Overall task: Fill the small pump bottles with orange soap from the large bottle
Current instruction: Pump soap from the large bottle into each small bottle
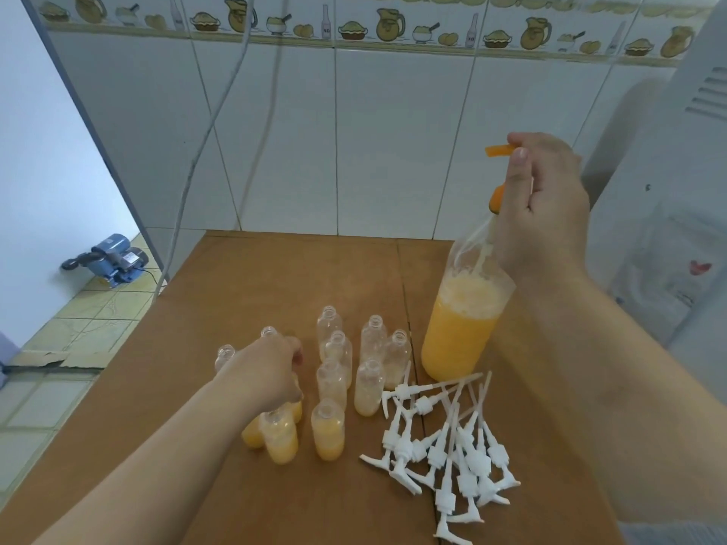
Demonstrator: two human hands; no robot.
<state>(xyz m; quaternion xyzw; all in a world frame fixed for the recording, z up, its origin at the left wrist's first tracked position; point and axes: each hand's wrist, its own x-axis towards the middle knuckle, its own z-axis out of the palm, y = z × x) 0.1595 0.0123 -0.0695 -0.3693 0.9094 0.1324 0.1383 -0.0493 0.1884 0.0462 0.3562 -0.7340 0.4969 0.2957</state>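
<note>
Progress, judged: three small pump bottles point(325, 430) at lower centre hold orange soap; several behind look near-empty. Pump tops point(452, 450) lie loose on worktop point(251, 277). Right hand point(543, 206) grips large bottle's point(464, 324) orange pump, centre right; left hand point(271, 367) rests fingers on small bottles, grip unclear.

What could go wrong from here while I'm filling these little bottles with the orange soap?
1. The small bottles stand open and packed close together; your left hand reaching among them could knock one over, and the nearest ones already hold soap.
2. Your right hand grips only the orange pump head on the large bottle, which looks tilted; it could tip or drip.
3. The loose white pumps lie right beside it, where drips could land.
</note>
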